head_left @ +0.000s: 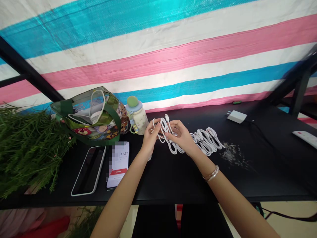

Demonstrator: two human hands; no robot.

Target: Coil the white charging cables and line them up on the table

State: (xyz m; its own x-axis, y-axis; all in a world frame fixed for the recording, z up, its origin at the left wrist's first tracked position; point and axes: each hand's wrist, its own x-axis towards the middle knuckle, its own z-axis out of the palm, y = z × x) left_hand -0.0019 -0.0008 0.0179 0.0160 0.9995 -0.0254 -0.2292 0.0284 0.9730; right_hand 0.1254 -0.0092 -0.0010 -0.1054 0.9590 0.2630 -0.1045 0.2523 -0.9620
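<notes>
A coiled white charging cable is held between both hands above the black table. My left hand is closed around the left side of its loops. On the right side, my right hand pinches the cable, with the white plug end sticking up between the hands. Just beyond my right hand lie several bundled white cables, bound with dark ties. Part of the cable behind my right fingers is hidden.
A patterned bottle and a green tote bag stand at the back left. Two phones, one dark-screened and one lit, lie in front. Green foliage covers the left end. A white charger and white scraps lie right.
</notes>
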